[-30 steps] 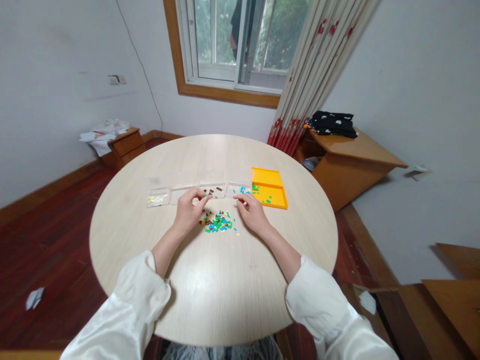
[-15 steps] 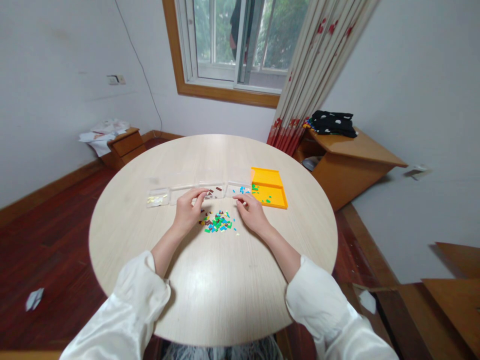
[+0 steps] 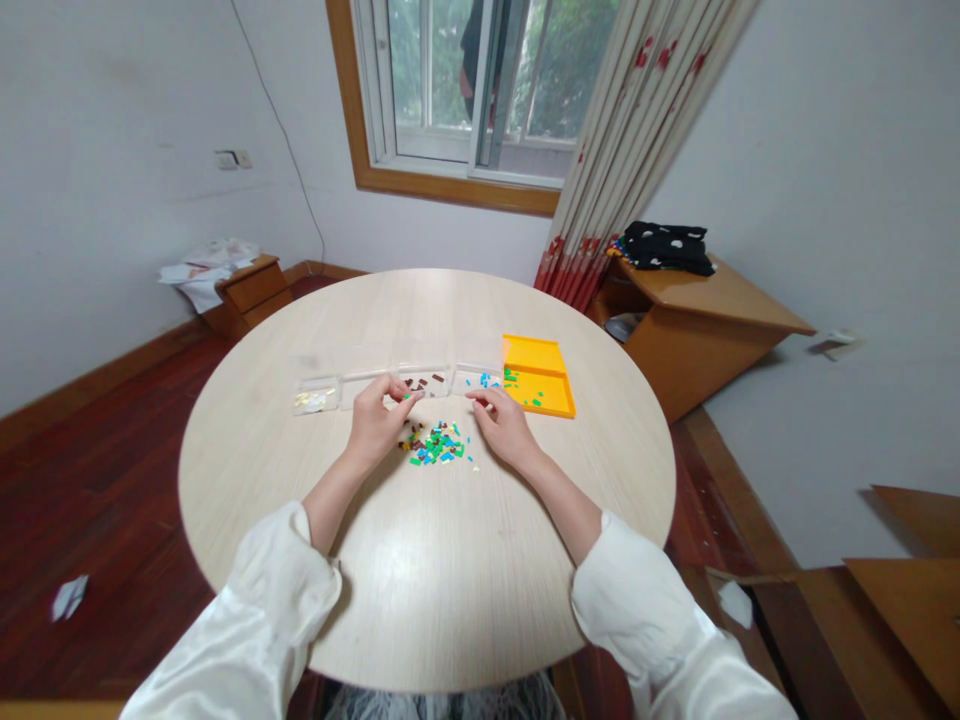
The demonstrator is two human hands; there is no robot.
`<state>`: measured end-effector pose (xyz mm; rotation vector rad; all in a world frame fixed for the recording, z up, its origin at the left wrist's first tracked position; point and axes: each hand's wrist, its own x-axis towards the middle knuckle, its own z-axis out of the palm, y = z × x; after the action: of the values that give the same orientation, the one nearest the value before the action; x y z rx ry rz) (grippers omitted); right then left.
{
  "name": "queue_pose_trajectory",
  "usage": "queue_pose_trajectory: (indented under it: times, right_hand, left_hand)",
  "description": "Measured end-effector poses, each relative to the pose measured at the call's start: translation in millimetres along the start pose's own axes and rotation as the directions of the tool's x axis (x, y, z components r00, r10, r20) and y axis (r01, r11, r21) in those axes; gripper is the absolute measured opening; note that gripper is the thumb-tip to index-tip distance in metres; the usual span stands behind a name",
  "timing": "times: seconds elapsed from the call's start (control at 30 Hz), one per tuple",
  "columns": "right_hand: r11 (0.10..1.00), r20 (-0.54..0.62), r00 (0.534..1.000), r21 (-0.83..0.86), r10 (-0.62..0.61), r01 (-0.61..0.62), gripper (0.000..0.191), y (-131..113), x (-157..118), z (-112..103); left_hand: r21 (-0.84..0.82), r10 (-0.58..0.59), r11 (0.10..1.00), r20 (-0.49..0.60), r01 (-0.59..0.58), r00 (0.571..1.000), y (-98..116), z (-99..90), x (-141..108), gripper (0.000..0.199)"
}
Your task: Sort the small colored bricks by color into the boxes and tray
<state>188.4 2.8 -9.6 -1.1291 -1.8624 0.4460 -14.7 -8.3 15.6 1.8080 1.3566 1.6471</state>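
Between the thumb and fingertips of my left hand [image 3: 377, 415] a small green building brick [image 3: 407, 396] shows, held just in front of the clear box with brown bricks [image 3: 431, 392]. My right hand [image 3: 501, 418] hovers near the clear box with blue bricks [image 3: 480, 383], its fingers curled in to the thumb; anything in that pinch is too small to make out. A mixed pile of bricks [image 3: 439, 445], green, blue, brown and yellow, lies on the table between my hands.
An open yellow box [image 3: 566, 395] with green bricks stands at the right of the row. At the left end is a clear box with pale yellow bricks [image 3: 315, 397]. Everything rests on a round wooden table [image 3: 442, 560]. A cabinet [image 3: 667, 340] stands beyond its right edge.
My left fingertips have shifted slightly right and down, and a green brick now shows in them. More brown bricks are visible behind them. My right hand has hardly moved.
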Motion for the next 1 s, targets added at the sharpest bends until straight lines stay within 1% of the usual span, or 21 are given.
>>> queue_pose_trajectory:
  times: [0.17, 0.33, 0.5, 0.67, 0.73, 0.9, 1.0]
  right_hand:
    - [1.000, -0.004, 1.000, 0.004, -0.004, 0.004, 0.019, 0.8, 0.1, 0.4]
    - [1.000, 0.001, 1.000, 0.012, -0.003, 0.003, 0.018, 0.6, 0.0, 0.3]
    - [1.000, 0.004, 1.000, 0.013, -0.012, 0.012, 0.018, 0.9, 0.1, 0.8]
    - [1.000, 0.011, 1.000, 0.010, -0.017, 0.016, 0.018, 0.9, -0.1, 0.5]
    - [1.000, 0.015, 1.000, 0.008, -0.016, 0.016, 0.018, 1.0, -0.2, 0.5]
    - [1.000, 0.021, 1.000, 0.005, -0.014, 0.014, 0.017, 1.4, -0.6, 1.1]
    - [1.000, 0.030, 1.000, 0.000, -0.005, 0.005, 0.018, 1.4, -0.6, 1.1]
  left_hand:
    - [0.007, -0.025, 1.000, 0.013, 0.025, 1.000, 0.0, 0.1, -0.1, 0.018]
    - [0.016, 0.007, 1.000, 0.026, -0.007, 1.000, -0.7, 0.0, 0.1, 0.009]
    - [0.039, 0.043, 0.998, 0.071, -0.045, 0.997, 0.3, -0.2, -0.4, 0.014]
    - [0.053, 0.041, 0.998, 0.095, -0.046, 0.995, 3.4, -0.6, -0.2, 0.022]
    - [0.059, 0.031, 0.998, 0.094, -0.036, 0.995, 3.7, -0.4, -0.2, 0.021]
    - [0.057, 0.016, 0.998, 0.059, -0.019, 0.998, 2.2, 0.3, -0.3, 0.010]
    - [0.031, 0.006, 0.999, 0.031, -0.007, 0.999, 2.1, 0.3, -0.3, 0.014]
